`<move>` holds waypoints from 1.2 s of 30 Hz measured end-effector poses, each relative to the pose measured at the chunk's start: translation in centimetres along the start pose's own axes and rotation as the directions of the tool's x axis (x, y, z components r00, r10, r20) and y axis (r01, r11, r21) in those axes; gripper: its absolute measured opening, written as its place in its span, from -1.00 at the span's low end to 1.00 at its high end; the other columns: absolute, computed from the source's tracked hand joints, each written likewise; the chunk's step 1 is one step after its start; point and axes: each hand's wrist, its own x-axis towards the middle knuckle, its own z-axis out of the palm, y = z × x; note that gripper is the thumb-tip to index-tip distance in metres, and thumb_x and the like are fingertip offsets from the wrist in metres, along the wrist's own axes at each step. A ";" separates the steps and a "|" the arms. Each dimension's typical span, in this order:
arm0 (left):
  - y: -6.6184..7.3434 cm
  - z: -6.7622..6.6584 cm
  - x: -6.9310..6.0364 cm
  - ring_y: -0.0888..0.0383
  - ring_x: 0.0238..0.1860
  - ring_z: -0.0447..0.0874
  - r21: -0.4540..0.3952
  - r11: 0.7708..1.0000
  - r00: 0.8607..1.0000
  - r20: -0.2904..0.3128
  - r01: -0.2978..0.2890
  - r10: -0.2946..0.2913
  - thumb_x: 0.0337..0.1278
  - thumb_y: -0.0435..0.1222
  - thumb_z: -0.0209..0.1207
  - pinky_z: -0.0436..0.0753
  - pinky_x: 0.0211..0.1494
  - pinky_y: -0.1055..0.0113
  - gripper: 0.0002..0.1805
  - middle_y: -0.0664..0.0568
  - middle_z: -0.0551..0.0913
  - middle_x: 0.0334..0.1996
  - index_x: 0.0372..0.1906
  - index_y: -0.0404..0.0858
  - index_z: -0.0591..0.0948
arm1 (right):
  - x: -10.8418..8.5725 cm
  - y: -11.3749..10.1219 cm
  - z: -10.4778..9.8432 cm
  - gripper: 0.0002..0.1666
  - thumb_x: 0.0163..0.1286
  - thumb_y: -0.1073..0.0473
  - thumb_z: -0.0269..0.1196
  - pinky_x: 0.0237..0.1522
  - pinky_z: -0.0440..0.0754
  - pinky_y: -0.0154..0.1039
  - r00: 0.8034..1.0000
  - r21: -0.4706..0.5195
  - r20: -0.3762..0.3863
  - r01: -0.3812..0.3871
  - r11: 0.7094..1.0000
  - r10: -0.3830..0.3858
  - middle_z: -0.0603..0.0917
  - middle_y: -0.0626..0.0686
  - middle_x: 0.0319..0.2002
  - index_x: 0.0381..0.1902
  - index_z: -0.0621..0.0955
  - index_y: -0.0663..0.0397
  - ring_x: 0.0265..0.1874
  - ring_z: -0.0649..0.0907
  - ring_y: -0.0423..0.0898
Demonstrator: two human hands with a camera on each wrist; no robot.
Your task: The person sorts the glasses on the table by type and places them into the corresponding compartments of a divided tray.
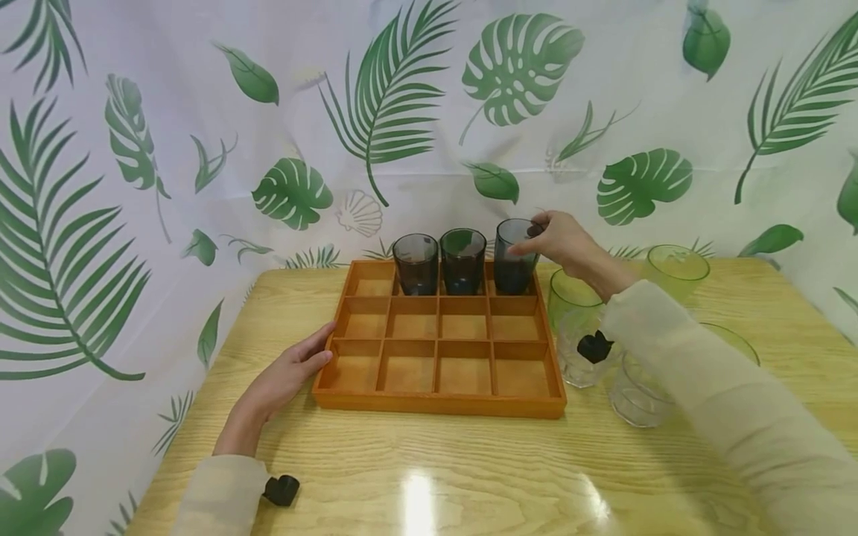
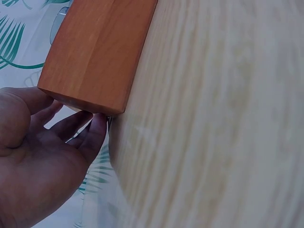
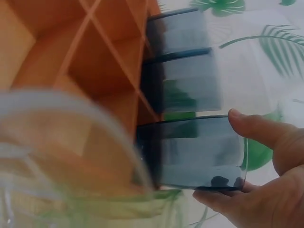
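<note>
A wooden tray (image 1: 439,406) divided into compartments lies on the table. Two dark glasses (image 1: 416,268) (image 1: 462,264) stand in its back row. A third dark glass (image 1: 512,260) is in the back right compartment, its rim pinched between the thumb and fingers of my right hand (image 1: 563,242); the right wrist view shows this glass (image 3: 199,152) with the hand (image 3: 266,171) at its rim end. My left hand (image 1: 288,372) holds the tray's left side, and in the left wrist view the fingers (image 2: 97,130) touch the tray's end (image 2: 95,57).
Right of the tray stand green-tinted glasses (image 1: 677,264) and clear glasses (image 1: 640,394), some partly behind my right sleeve (image 1: 724,387). A leaf-patterned cloth (image 1: 415,179) hangs behind the wooden table (image 1: 375,469).
</note>
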 end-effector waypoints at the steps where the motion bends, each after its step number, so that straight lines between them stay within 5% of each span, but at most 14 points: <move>1: 0.0 0.0 0.0 -0.15 0.65 -0.25 -0.003 1.000 1.000 0.001 0.001 -0.001 0.68 -0.15 -0.05 -0.15 0.61 -0.19 -0.31 -0.10 -0.10 0.67 0.70 -0.09 0.01 | 0.0 0.1 0.1 0.10 0.35 0.23 0.45 0.46 0.29 0.16 1.000 -0.012 0.010 -0.006 1.000 0.006 0.25 0.41 0.46 0.59 0.05 0.47 0.45 0.29 0.31; 6: -0.2 -0.1 0.2 -0.14 0.65 -0.25 0.000 1.000 1.000 0.000 0.003 -0.003 0.68 -0.17 -0.06 -0.15 0.61 -0.19 -0.32 -0.09 -0.10 0.67 0.70 -0.08 0.01 | -0.2 0.3 0.4 0.20 0.36 0.18 0.45 0.45 0.27 0.23 0.997 -0.110 0.074 -0.012 0.994 0.020 0.10 0.45 0.56 0.61 -0.06 0.45 0.49 0.22 0.37; 11: -0.1 -0.1 0.1 -0.14 0.65 -0.26 0.004 1.000 1.000 -0.002 -0.001 0.001 0.68 -0.18 -0.07 -0.16 0.61 -0.19 -0.33 -0.11 -0.09 0.67 0.70 -0.11 0.02 | -0.6 0.2 -0.3 0.27 0.38 0.11 0.44 0.48 0.18 0.27 0.995 -0.102 0.097 0.009 0.995 0.001 -0.04 0.43 0.60 0.63 -0.16 0.41 0.55 0.10 0.36; 23: -0.1 0.0 0.0 -0.13 0.65 -0.26 -0.015 1.000 1.000 -0.002 -0.008 0.008 0.68 -0.19 -0.06 -0.16 0.61 -0.17 -0.33 -0.10 -0.09 0.67 0.69 -0.11 0.02 | -3.5 0.1 -2.4 0.17 0.42 -0.11 0.39 0.44 0.26 0.30 0.994 -0.141 0.083 0.085 0.986 -0.074 0.13 0.37 0.58 0.65 0.00 0.29 0.52 0.21 0.32; 29: -0.1 -0.1 0.1 -0.12 0.65 -0.27 -0.018 1.000 1.000 -0.003 -0.004 0.004 0.68 -0.17 -0.05 -0.17 0.61 -0.18 -0.32 -0.08 -0.09 0.67 0.69 -0.10 0.03 | -6.1 0.7 -3.9 0.05 0.48 -0.01 0.36 0.46 0.28 0.24 0.989 -0.071 0.078 0.133 0.989 -0.127 0.22 0.33 0.56 0.64 0.07 0.29 0.51 0.28 0.26; 31: -0.1 -0.1 0.1 -0.12 0.65 -0.27 -0.018 1.000 1.000 -0.002 -0.001 0.001 0.68 -0.16 -0.05 -0.17 0.61 -0.18 -0.32 -0.08 -0.09 0.67 0.69 -0.09 0.03 | -7.1 1.0 -4.3 -0.03 0.50 0.03 0.33 0.46 0.31 0.15 0.987 -0.059 0.076 0.145 0.988 -0.140 0.27 0.30 0.54 0.63 0.12 0.27 0.49 0.32 0.22; 36: -0.1 0.0 0.1 -0.13 0.65 -0.28 -0.018 1.000 1.000 0.002 0.001 -0.001 0.68 -0.16 -0.06 -0.17 0.61 -0.19 -0.32 -0.08 -0.11 0.67 0.70 -0.09 0.02 | -9.7 2.0 -5.5 -0.16 0.55 0.06 0.28 0.23 0.49 -0.42 0.985 -0.073 0.066 0.164 0.984 -0.159 0.39 0.25 0.47 0.60 0.21 0.21 0.36 0.49 -0.06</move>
